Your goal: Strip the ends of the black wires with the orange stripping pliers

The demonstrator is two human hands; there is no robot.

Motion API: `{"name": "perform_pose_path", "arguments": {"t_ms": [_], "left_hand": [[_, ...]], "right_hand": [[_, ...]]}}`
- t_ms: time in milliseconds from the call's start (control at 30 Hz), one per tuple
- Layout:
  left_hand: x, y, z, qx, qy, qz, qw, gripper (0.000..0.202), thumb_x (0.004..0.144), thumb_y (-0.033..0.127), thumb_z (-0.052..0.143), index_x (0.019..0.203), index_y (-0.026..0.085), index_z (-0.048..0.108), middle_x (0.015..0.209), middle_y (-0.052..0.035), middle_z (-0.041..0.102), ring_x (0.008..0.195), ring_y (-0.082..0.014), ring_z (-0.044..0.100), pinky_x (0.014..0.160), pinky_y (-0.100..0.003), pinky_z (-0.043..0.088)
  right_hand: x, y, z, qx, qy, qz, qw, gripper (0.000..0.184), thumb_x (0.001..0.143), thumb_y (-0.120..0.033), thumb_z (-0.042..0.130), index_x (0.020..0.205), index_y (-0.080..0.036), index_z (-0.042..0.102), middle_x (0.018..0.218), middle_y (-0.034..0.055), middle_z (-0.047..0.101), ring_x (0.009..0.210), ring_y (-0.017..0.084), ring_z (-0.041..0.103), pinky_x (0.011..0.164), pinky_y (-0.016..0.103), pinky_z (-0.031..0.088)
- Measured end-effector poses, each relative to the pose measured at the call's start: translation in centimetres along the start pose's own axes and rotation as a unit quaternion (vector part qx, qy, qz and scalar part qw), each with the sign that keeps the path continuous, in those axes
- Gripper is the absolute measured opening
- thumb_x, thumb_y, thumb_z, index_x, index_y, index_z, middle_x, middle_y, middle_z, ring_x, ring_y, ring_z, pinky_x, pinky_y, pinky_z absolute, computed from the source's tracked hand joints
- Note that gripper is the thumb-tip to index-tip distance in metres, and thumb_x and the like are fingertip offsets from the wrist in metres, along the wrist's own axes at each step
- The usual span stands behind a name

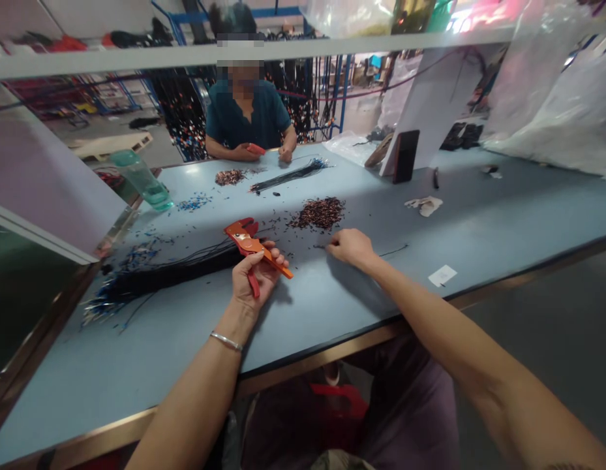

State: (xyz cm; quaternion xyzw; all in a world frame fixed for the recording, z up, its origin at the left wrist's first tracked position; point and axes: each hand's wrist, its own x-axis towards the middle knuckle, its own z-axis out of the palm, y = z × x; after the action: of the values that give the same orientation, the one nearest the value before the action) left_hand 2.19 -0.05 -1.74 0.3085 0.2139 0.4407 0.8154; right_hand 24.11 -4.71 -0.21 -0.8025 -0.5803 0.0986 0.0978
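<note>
My left hand [254, 277] is closed round an orange wire stripper [248, 243], held just above the blue table [332, 300]. A silver bracelet circles that wrist. A thick bundle of black wires [160, 277] lies to the left of it, its ends fanned out. My right hand [349, 248] rests on the table with its fingers pinched on a thin black wire [393, 250] that trails off to the right. Just beyond both hands lies a pile of small dark wire scraps [319, 213].
A person in a teal shirt [246, 117] sits across the table with a red tool, beside another scrap pile [229, 176] and wire bundle [290, 175]. A green bottle [141, 179] stands at left, a dark phone [406, 155] leans at back right. Paper bits [442, 275] lie nearby.
</note>
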Motion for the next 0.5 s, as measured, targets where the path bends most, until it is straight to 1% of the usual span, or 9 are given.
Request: {"name": "perform_pose_path", "arguments": {"t_ms": [67,133,167,200,233,267,300,367,500], "left_hand": [[0.0,0.3,-0.1,0.000,0.004,0.009,1.000,0.019,0.068,0.019,0.059,0.085,0.015,0.066,0.072,-0.0039,0.061,0.067,-0.0148,0.057,0.075,-0.034,0.050],[0.0,0.5,-0.2,-0.013,0.012,0.013,1.000,0.018,0.068,0.018,0.059,0.085,0.015,0.066,0.072,-0.0034,0.061,0.066,-0.0144,0.057,0.074,-0.034,0.051],[0.1,0.6,-0.2,-0.024,0.017,0.015,0.999,0.018,0.068,0.018,0.059,0.084,0.014,0.066,0.072,-0.0032,0.060,0.066,-0.0141,0.057,0.074,-0.033,0.051],[0.1,0.7,-0.2,-0.035,0.022,0.017,0.999,0.018,0.068,0.017,0.058,0.084,0.014,0.066,0.071,-0.0031,0.060,0.066,-0.0138,0.057,0.074,-0.032,0.051],[0.1,0.8,-0.1,-0.046,0.027,0.018,0.998,0.018,0.068,0.017,0.058,0.084,0.013,0.066,0.071,-0.0030,0.060,0.065,-0.0134,0.057,0.074,-0.031,0.052],[0.1,0.9,-0.1,-0.054,0.031,0.020,0.998,0.018,0.068,0.017,0.057,0.083,0.013,0.066,0.070,-0.0029,0.059,0.065,-0.0131,0.057,0.073,-0.031,0.052],[0.2,0.9,0.0,-0.061,0.035,0.023,0.997,0.018,0.067,0.016,0.057,0.083,0.012,0.066,0.070,-0.0029,0.059,0.064,-0.0129,0.057,0.073,-0.030,0.052],[0.1,1.0,0.0,-0.069,0.034,0.026,0.997,0.018,0.067,0.016,0.057,0.083,0.011,0.066,0.070,-0.0032,0.059,0.064,-0.0129,0.057,0.072,-0.030,0.052],[-0.2,1.6,-0.2,-0.074,0.022,0.038,0.996,0.020,0.068,0.016,0.057,0.085,0.010,0.066,0.071,-0.0037,0.058,0.065,-0.0133,0.057,0.072,-0.031,0.053]], "right_hand": [[0.1,0.7,-0.6,0.008,0.003,-0.008,1.000,0.020,0.082,-0.030,0.054,0.077,-0.022,0.072,0.083,0.0075,0.071,0.071,0.020,0.059,0.053,0.028,0.032],[-1.0,1.5,-1.1,0.017,-0.017,-0.035,0.999,0.018,0.081,-0.029,0.057,0.072,-0.023,0.072,0.074,0.0033,0.069,0.067,0.017,0.057,0.054,0.026,0.033],[-1.7,1.9,-1.2,0.021,-0.043,-0.052,0.997,0.016,0.078,-0.029,0.060,0.068,-0.023,0.071,0.068,0.0013,0.067,0.064,0.015,0.056,0.054,0.025,0.033],[-2.4,2.2,-1.3,0.027,-0.086,-0.082,0.993,0.015,0.077,-0.028,0.061,0.067,-0.023,0.071,0.064,0.0000,0.065,0.061,0.014,0.055,0.053,0.025,0.033],[-3.0,2.5,-1.3,0.024,-0.113,-0.097,0.989,0.014,0.076,-0.027,0.062,0.067,-0.023,0.071,0.063,-0.0007,0.065,0.060,0.013,0.055,0.053,0.024,0.033],[-3.3,2.7,-1.2,0.012,-0.124,-0.097,0.987,0.013,0.075,-0.027,0.062,0.067,-0.023,0.072,0.063,-0.0008,0.065,0.060,0.013,0.055,0.053,0.024,0.033],[-3.3,2.8,-1.1,-0.001,-0.124,-0.088,0.988,0.012,0.075,-0.027,0.063,0.069,-0.024,0.073,0.065,-0.0002,0.067,0.062,0.014,0.057,0.053,0.024,0.033],[-2.5,2.9,-0.9,-0.025,-0.094,-0.045,0.994,0.013,0.075,-0.029,0.062,0.072,-0.023,0.074,0.073,0.0031,0.070,0.070,0.018,0.061,0.054,0.025,0.034],[-0.1,2.2,-1.0,-0.035,-0.029,0.024,0.999,0.025,0.082,-0.031,0.052,0.084,-0.020,0.074,0.091,0.0117,0.072,0.083,0.025,0.064,0.055,0.027,0.037]]}}
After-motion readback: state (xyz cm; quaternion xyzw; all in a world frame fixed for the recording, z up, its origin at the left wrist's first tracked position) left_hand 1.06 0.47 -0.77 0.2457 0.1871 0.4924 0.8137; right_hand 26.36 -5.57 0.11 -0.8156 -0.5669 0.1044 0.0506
